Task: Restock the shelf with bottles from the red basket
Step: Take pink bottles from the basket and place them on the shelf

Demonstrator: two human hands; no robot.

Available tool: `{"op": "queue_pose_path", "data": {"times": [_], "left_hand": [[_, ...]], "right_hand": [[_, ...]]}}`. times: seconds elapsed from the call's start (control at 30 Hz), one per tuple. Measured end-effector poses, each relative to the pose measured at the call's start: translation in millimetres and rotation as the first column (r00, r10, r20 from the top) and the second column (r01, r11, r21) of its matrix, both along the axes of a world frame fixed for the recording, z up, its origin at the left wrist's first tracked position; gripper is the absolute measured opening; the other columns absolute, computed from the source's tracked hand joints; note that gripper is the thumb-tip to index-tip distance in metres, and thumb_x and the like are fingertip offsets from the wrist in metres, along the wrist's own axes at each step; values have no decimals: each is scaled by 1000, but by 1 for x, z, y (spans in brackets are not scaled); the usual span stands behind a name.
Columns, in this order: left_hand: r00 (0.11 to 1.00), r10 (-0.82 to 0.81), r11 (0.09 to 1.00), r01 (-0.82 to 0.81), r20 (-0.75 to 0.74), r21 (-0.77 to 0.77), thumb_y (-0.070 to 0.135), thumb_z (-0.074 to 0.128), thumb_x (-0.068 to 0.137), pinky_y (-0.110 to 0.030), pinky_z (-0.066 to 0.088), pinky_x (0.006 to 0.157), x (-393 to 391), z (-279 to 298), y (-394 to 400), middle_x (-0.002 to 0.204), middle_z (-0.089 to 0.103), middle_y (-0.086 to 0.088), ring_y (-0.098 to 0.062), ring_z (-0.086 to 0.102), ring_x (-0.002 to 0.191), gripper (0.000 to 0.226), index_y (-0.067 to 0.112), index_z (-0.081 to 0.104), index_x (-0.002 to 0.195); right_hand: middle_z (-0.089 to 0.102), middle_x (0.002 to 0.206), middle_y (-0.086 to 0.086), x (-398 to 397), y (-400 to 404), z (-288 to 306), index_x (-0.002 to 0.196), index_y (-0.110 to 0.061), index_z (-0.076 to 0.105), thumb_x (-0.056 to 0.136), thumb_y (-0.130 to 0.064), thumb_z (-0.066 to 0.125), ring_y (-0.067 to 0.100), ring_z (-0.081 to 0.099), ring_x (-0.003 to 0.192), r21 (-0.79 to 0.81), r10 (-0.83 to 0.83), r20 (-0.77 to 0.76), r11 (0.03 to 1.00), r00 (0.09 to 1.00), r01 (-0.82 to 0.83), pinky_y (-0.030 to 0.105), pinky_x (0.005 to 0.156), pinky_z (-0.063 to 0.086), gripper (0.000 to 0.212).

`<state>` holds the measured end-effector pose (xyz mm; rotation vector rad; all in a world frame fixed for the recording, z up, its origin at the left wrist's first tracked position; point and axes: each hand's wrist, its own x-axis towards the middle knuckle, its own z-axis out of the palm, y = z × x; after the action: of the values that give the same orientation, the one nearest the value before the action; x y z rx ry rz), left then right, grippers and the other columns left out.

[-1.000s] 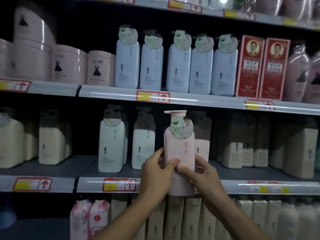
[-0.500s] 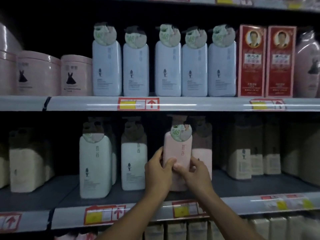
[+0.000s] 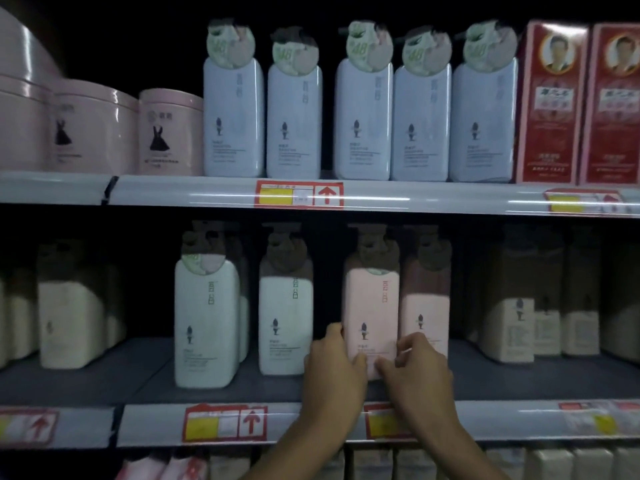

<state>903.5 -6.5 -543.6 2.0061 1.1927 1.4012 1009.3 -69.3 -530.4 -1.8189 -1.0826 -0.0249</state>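
A pink pump bottle (image 3: pixel 372 306) stands upright on the middle shelf (image 3: pixel 145 386), its top in shadow under the shelf above. My left hand (image 3: pixel 334 367) grips its lower left side, and my right hand (image 3: pixel 417 368) grips its lower right corner. A second pink bottle (image 3: pixel 424 306) stands just to its right, set a little deeper. White bottles (image 3: pixel 206 323) of the same shape stand to the left. The red basket is out of view.
The upper shelf carries pale blue pump bottles (image 3: pixel 363 119), pink tubs (image 3: pixel 169 133) at left and red boxes (image 3: pixel 550 102) at right. Beige bottles (image 3: pixel 512 327) fill the middle shelf's right end. Price tags (image 3: pixel 225 422) line the shelf edges. More bottles stand on the shelf below.
Both hands have pushed the pink bottle up from in front of the shelf edge and deeper onto the middle shelf. The view has come closer to the shelves.
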Motion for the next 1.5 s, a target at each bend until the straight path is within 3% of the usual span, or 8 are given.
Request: {"op": "queue_pose_path", "data": {"times": [0.13, 0.43, 0.63, 0.83, 0.97, 1.07, 1.17, 1.5], "left_hand": [[997, 55, 998, -57, -56, -21, 21, 72, 90, -30, 58, 84, 7, 10, 7, 115, 64, 0, -18, 65, 106, 29, 24, 54, 113], [987, 113, 989, -123, -117, -83, 20, 71, 90, -39, 58, 87, 22, 22, 35, 114, 68, -5, -25, 67, 108, 21, 18, 57, 105], [980, 22, 999, -30, -196, -39, 14, 60, 95, -25, 52, 85, 5, 25, 18, 123, 65, -2, -21, 65, 115, 29, 19, 57, 123], [848, -208, 961, 270, -488, 59, 11, 47, 93, -32, 46, 106, 5, 22, 4, 138, 61, 3, -19, 59, 127, 44, 24, 56, 134], [827, -230, 960, 281, -513, 22, 19, 38, 91, -34, 43, 112, 7, 18, 12, 142, 59, 3, -18, 57, 130, 53, 28, 52, 142], [783, -191, 965, 260, -592, 32, 17, 40, 94, -39, 19, 126, 7, 19, 18, 153, 50, 3, -15, 45, 143, 56, 26, 47, 148], [751, -135, 975, 217, -647, 49, 12, 47, 98, -42, 0, 128, 6, 19, 22, 161, 39, 3, -12, 30, 151, 60, 23, 35, 156], [698, -81, 979, 191, -711, 76, 16, 44, 97, -48, 3, 128, 10, 24, 31, 151, 48, -9, -23, 38, 144, 56, 11, 37, 153]], "right_hand": [[67, 91, 0, -5, 15, 3, 93, -17, 59, 93, -19, 65, 18, 58, 83, -24, -56, 27, 998, 998, 57, 27, 61, 36, 6], [67, 89, 5, -1, 48, 5, 85, -16, 63, 95, -19, 59, 20, 59, 81, -95, 4, 66, 995, 998, 3, 30, 68, 41, 11], [75, 116, -1, 2, 25, 1, 120, -19, 73, 98, -13, 59, 15, 69, 106, -32, 125, 195, 992, 973, -121, 22, 93, 49, 27], [63, 79, -12, 12, 22, 4, 83, -25, 61, 94, -7, 54, 0, 57, 71, -116, 228, 302, 973, 926, -202, 7, 64, 43, 22], [74, 107, -5, 16, 26, 1, 109, -24, 69, 101, -13, 50, 10, 69, 102, -141, 266, 258, 961, 929, -236, 23, 95, 51, 24], [59, 146, 1, 17, 31, -1, 136, -25, 63, 102, -11, 50, 13, 56, 133, -195, 321, 244, 940, 915, -278, 27, 117, 37, 39], [58, 148, 0, 20, 40, -2, 140, -29, 59, 100, -14, 52, 11, 55, 135, -224, 333, 319, 936, 887, -271, 25, 116, 39, 43], [55, 150, 1, 30, 56, -1, 139, -28, 55, 105, -18, 46, 14, 58, 131, -265, 413, 326, 903, 850, -337, 29, 113, 42, 37]]}}
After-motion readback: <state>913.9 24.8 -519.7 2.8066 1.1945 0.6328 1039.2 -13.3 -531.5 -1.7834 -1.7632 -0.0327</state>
